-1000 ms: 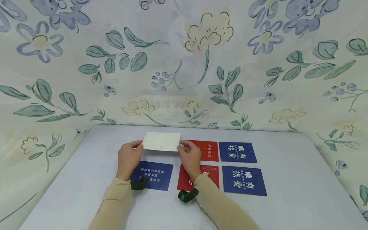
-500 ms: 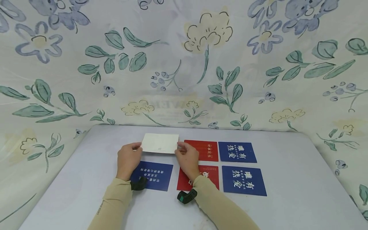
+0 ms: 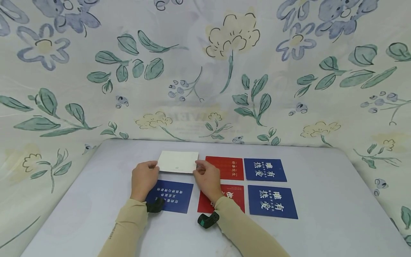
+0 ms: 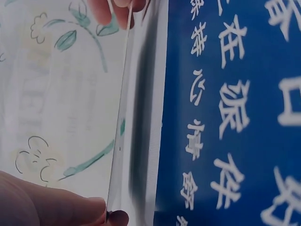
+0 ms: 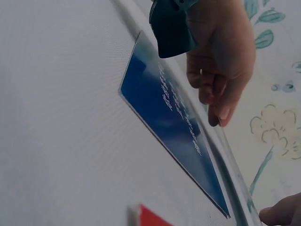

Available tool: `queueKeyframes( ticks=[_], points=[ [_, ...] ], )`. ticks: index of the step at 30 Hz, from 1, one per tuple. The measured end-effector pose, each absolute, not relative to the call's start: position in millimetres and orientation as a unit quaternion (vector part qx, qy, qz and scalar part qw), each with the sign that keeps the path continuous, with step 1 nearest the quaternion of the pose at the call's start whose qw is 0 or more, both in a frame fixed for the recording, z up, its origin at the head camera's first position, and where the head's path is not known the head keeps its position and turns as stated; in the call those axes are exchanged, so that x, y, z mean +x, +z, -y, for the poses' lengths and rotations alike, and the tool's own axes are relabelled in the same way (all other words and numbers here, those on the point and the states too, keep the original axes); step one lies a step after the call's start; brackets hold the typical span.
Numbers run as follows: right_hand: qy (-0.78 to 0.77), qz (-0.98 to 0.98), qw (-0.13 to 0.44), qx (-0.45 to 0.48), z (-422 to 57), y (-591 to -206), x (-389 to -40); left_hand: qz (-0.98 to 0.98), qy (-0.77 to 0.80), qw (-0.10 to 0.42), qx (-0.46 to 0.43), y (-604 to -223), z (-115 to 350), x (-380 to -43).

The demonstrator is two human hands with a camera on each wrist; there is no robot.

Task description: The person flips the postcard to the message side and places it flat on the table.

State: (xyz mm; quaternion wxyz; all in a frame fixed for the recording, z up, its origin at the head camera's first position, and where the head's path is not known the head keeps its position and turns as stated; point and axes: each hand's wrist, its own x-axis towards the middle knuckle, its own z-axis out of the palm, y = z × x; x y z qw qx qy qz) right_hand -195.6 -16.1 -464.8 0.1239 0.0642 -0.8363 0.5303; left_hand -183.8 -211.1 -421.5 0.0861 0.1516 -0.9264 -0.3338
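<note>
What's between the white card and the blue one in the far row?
The head view shows a red card between them, partly covered by the right hand.

I am holding a raised card (image 3: 177, 161) over the desk (image 3: 327, 189), between my left grip (image 3: 143, 181) and my right grip (image 3: 208, 180). Nearer me, a left card (image 3: 177, 196) is lying before it. To their right, a far middle card (image 3: 226, 167) is lying behind a near middle card (image 3: 237, 195); further right, a far end card (image 3: 265, 170) is lying behind a near end card (image 3: 273, 201). Behind the desk, a cloth (image 3: 192, 46) is hanging.
</note>
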Motion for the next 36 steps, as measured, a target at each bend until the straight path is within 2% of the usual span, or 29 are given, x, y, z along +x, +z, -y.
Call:
queueKeyframes(
  ticks=[27,36],
  points=[
    [0.487,0.866,0.087,0.073,18.2,-466.0,-193.1,0.933,-0.324,0.02,0.154,-424.8,212.7,-185.3],
    [0.482,0.867,0.094,0.086,17.8,-466.7,-193.0,0.934,-0.324,0.021,0.15,-426.3,214.1,-185.9]
  ],
)
